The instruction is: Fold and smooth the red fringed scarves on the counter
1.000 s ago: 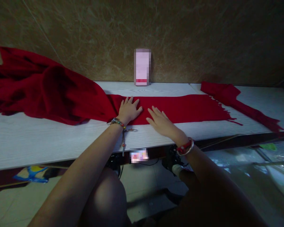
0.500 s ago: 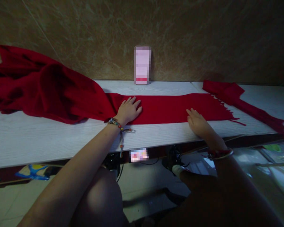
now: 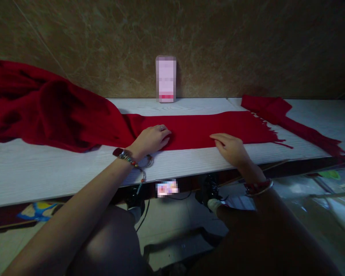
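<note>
A red fringed scarf (image 3: 194, 128) lies flattened across the white board, with its tassels toward the right and a large loose heap of red cloth (image 3: 57, 111) at its left end. My left hand (image 3: 153, 140) rests on the scarf near that heap, fingers loosely bent and not closed around anything I can see. On the scarf's near edge lies my right hand (image 3: 229, 148), its fingers stretched leftward and close together over the cloth. Both palms are hidden.
Against the brown marbled wall leans a phone (image 3: 166, 78) with a blurred screen. A second red fringed piece (image 3: 278, 109) lies at the right of the white board (image 3: 40, 172). Below the board's front edge are a blurred bright screen (image 3: 166, 188), a cable and my shoes.
My left hand has gone from flat and spread to loosely bent. My right hand has shifted left along the scarf, fingers drawn together. The view has moved slightly; the scarf lies the same.
</note>
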Demonstrator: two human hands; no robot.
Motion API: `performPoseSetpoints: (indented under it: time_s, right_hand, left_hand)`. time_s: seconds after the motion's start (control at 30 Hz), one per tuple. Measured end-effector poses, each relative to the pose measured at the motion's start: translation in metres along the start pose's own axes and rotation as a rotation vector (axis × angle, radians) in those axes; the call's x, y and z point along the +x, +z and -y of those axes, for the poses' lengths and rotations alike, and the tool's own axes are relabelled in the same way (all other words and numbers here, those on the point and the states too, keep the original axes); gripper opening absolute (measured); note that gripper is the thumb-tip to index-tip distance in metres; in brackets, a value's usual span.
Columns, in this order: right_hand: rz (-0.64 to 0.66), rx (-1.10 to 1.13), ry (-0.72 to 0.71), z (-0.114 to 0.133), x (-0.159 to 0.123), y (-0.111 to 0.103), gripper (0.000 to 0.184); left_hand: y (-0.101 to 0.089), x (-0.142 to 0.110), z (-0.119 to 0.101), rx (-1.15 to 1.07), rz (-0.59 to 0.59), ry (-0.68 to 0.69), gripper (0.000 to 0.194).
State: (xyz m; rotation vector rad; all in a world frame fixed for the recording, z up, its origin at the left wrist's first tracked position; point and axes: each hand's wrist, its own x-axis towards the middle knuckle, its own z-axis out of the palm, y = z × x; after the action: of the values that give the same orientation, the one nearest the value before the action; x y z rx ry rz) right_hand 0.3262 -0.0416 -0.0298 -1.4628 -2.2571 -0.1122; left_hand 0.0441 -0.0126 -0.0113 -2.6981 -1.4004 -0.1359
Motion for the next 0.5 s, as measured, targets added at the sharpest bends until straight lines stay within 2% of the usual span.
performPoseSetpoints:
  time_s: [0.07, 0.17, 0.33, 0.5]
  right_hand:
    - [0.054, 0.061, -0.134, 0.017, 0.003, 0.006, 0.034]
    - [0.118, 0.098, -0.241, 0.044, 0.009, 0.012, 0.031]
    - [0.176, 0.101, -0.313, 0.074, 0.018, 0.014, 0.026]
    - [0.218, 0.057, -0.353, 0.092, 0.025, 0.016, 0.022]
  left_hand:
    - [-0.004, -0.010, 0.002, 0.000, 0.045, 0.078, 0.036]
    - [-0.010, -0.026, 0.011, 0.001, 0.093, 0.117, 0.036]
    - [-0.014, -0.048, 0.032, 0.038, 0.100, 0.145, 0.038]
    - [-0.015, -0.055, 0.040, 0.129, 0.069, 0.154, 0.036]
